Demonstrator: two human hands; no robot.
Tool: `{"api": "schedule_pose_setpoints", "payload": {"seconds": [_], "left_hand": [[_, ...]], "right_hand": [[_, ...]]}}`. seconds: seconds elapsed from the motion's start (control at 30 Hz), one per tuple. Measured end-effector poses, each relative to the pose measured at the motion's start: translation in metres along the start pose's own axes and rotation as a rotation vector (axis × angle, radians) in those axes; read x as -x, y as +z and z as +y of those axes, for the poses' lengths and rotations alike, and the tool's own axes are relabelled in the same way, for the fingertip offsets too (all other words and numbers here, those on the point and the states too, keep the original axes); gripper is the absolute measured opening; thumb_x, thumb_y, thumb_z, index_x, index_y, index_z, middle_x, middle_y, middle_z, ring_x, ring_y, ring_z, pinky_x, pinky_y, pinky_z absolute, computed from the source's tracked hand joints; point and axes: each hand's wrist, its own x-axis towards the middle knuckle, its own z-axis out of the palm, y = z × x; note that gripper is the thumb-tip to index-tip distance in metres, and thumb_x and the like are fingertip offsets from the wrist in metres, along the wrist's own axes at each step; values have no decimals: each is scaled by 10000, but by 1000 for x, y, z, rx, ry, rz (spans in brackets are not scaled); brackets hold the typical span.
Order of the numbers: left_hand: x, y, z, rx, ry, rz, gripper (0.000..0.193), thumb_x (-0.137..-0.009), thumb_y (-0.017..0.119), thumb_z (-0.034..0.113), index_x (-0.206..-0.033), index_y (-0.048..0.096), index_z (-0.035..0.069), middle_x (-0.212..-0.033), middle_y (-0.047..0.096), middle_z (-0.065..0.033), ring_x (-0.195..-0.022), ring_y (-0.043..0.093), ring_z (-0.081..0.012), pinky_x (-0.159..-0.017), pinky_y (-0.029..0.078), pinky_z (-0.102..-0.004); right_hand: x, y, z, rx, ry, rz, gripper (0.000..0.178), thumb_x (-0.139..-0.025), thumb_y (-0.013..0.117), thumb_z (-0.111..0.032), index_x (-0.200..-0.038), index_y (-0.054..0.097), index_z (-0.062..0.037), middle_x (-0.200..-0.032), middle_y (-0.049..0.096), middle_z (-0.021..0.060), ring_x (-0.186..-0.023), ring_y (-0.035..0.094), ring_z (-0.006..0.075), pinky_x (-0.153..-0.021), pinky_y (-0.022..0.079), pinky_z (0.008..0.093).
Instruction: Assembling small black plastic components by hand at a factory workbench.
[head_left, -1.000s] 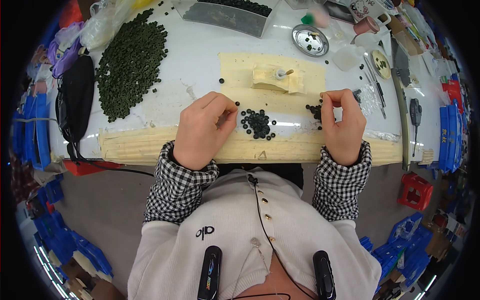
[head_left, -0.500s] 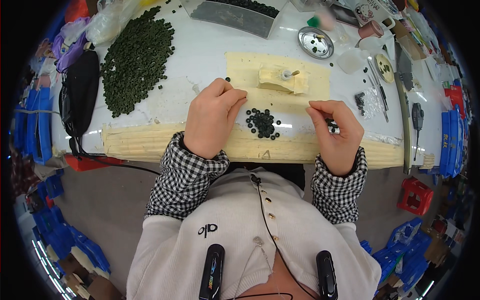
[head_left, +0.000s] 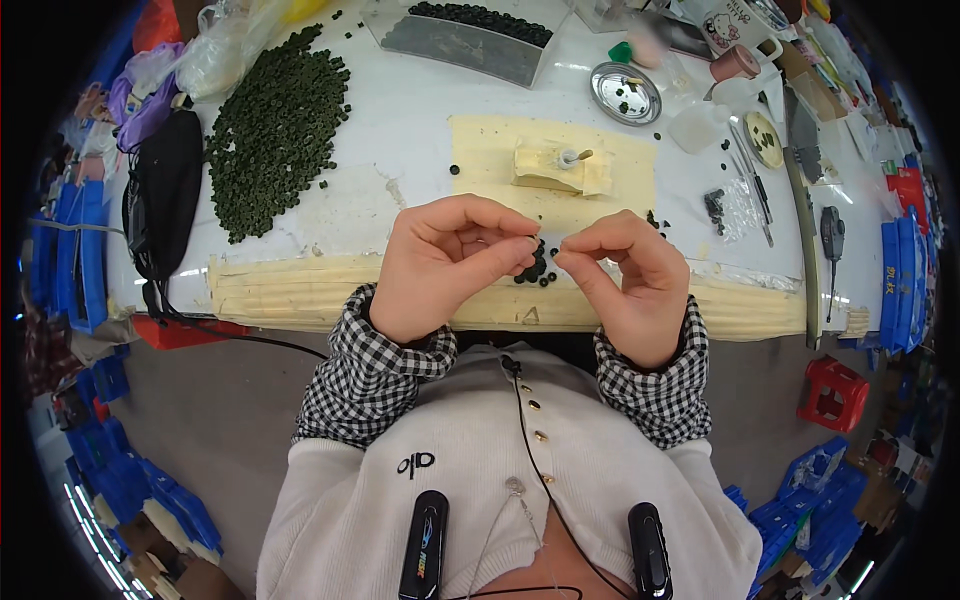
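My left hand (head_left: 432,262) and my right hand (head_left: 642,290) hover close together above the table's near edge. Thumb and forefinger are pinched in each; whatever they hold is too small to make out. Below and between the fingertips lies a small pile of round black beads (head_left: 541,270), some with holes showing, partly hidden by my left fingers. Beyond my hands, a tape-covered block (head_left: 545,178) rests on a pale yellow sheet (head_left: 480,135). A little white cup with a short stick (head_left: 576,157) sits on the block.
A heap of small dark green pieces (head_left: 275,140) spreads at the left, beside a black pouch (head_left: 165,190). A clear tray (head_left: 455,52) of dark pieces stands at the back. Rightward are a round metal dish (head_left: 625,95), tweezers (head_left: 757,180) and a small plastic bag (head_left: 740,212).
Both hands have come toward each other, from either side of the black bead pile to just over it. My left hand moved right and nearer, my right hand left.
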Motion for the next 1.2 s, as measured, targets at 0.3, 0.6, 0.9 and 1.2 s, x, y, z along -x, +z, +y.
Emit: {"api": "schedule_pose_setpoints", "payload": {"seconds": [0.3, 0.6, 0.9, 1.2], "left_hand": [[-3, 0, -7, 343, -111, 21, 179, -912, 608, 22, -1083, 632, -24, -955, 689, -111, -850, 674, -131, -752, 565, -224], [-2, 1, -11, 429, -125, -29, 196, -906, 616, 19, -1095, 632, -34, -945, 684, -101, -826, 666, -120, -730, 557, -213], [2, 5, -7, 245, -82, 48, 237, -909, 593, -12, -1143, 621, -46, -1009, 689, -152, -882, 684, -163, -805, 568, -240], [4, 9, -3, 190, 11, 78, 227, -915, 586, -13, -1138, 611, -48, -1019, 688, -164, -914, 681, -168, -811, 565, -241]], "right_hand": [[2, 8, -2, -495, 309, 20, 147, -894, 619, 18, -1032, 609, 68, -956, 688, 128, -892, 674, 151, -798, 546, 260], [3, 9, 4, -640, 244, 29, 108, -872, 634, 34, -973, 599, 54, -944, 685, 137, -893, 681, 165, -799, 554, 268], [3, 6, 10, -758, 304, -25, 210, -918, 575, 18, -1123, 576, 65, -1045, 678, 180, -942, 681, 207, -828, 550, 273], [3, 6, 8, -815, 301, -17, 197, -910, 583, 25, -1103, 577, 62, -1053, 677, 180, -966, 679, 221, -837, 556, 287]]}}
